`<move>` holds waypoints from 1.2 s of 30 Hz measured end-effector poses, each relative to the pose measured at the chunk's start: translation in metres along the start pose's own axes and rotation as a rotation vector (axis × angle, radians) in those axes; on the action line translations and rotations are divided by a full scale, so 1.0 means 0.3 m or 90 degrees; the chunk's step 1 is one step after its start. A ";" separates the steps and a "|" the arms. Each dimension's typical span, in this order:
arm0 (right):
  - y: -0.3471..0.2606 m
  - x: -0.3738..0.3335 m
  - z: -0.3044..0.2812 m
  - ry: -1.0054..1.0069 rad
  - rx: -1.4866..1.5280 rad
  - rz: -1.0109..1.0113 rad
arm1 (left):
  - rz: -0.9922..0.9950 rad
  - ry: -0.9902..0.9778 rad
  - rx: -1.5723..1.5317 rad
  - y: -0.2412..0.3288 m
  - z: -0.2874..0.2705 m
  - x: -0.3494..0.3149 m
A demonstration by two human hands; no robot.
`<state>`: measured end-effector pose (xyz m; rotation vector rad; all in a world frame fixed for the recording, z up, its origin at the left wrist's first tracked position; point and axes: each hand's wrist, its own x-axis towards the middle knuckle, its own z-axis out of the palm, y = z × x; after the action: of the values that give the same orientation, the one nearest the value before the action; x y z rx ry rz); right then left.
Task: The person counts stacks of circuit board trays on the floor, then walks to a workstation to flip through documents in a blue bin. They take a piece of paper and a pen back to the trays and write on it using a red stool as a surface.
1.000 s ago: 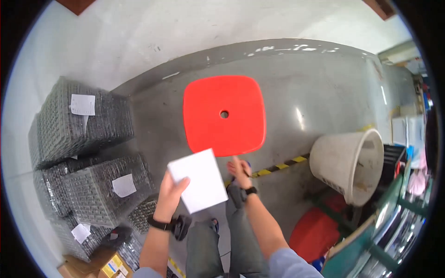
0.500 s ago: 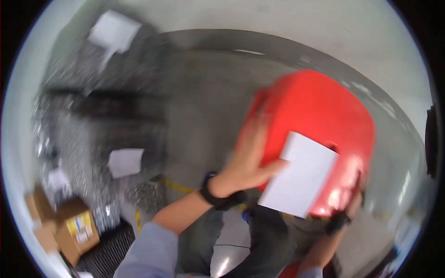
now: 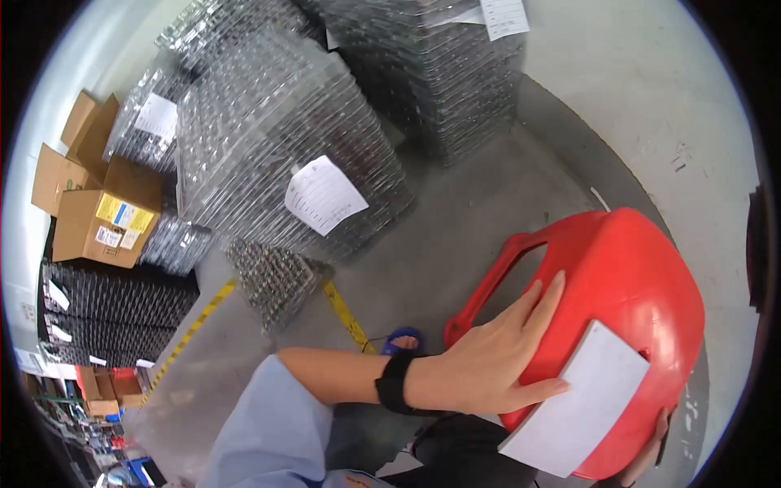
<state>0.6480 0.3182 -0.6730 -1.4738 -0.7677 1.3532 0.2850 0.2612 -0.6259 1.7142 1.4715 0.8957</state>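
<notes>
Left hand (image 3: 484,370) spread against the red stool (image 3: 651,293); thumb at the edge of the white pad (image 3: 582,398), which lies rightward on the seat; right hand (image 3: 648,450) at the stool's opposite side, finger closure cannot be told; advisable: even two-sided pressure, thumb checking pad slippage.

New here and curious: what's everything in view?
Stool: 1, red, lower right
Flat rectangle: 1, white, on stool
Slim item: 1, dark, lower right
Clear tray stacks: several, greyish, top
Paper sheets: several, white, on stacks
Open carton: 1, brown, left
Stacked layers: many, black, below carton
Tape strips: 2, yellow, floor
Wall: 1 stretch, white, right
Shoe: 1, blue, lower centre
Clutter: uncounted, mixed, lower left
Sleeve: 1, light blue, bottom
Left hand: 1, bare, on stool
Right hand: 1, bare, stool's edge
</notes>
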 end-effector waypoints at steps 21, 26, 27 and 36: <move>0.048 -0.091 -0.026 -0.107 -0.279 -0.257 | 0.438 0.139 0.100 -0.105 0.023 -0.195; -0.061 -0.135 0.102 -0.154 -0.406 -0.276 | 0.409 0.135 0.179 -0.066 0.023 -0.250; -0.107 -0.148 0.108 -0.033 -0.476 -0.341 | 0.408 0.123 0.200 -0.054 0.037 -0.249; -0.289 -0.341 0.478 -0.529 -0.124 -0.482 | 0.351 0.036 0.283 -0.018 -0.003 -0.262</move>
<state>0.5028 0.2877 -0.5444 -0.5546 -1.8049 1.2610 0.2723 0.1839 -0.6350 2.5199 1.3161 0.9401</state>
